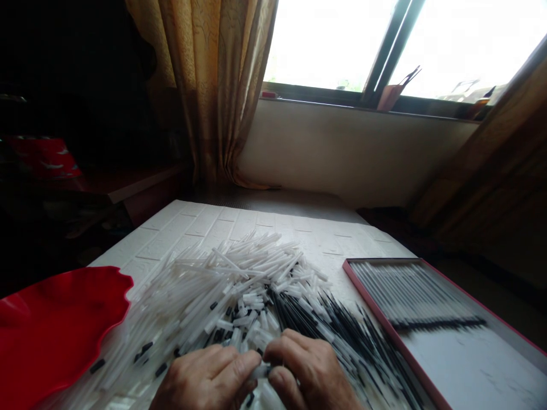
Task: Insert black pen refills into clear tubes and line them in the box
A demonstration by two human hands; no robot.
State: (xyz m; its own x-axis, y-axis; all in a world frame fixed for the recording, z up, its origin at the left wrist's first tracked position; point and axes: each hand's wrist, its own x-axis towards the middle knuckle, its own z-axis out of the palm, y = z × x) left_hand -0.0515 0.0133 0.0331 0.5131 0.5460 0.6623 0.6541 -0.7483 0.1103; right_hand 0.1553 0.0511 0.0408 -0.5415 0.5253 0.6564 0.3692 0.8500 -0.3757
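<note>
My left hand [209,376] and my right hand [305,367] are close together at the bottom centre, fingers bent and pinched around a small translucent piece [260,372] with a dark part. Which hand grips which end is partly hidden. Beyond them lies a large heap of clear and white plastic tubes [196,290], with short white pieces [250,307] and small black caps [217,336] among them. Right of the heap, thin dark pointed rods [299,313] lie in bundles.
A red scalloped tray [51,324] stands at the left. At the right, a pink-edged box [371,307] holds a row of clear tubes with black ends [419,290]. The white brick-patterned table [209,219] backs onto a window wall with curtains [217,85].
</note>
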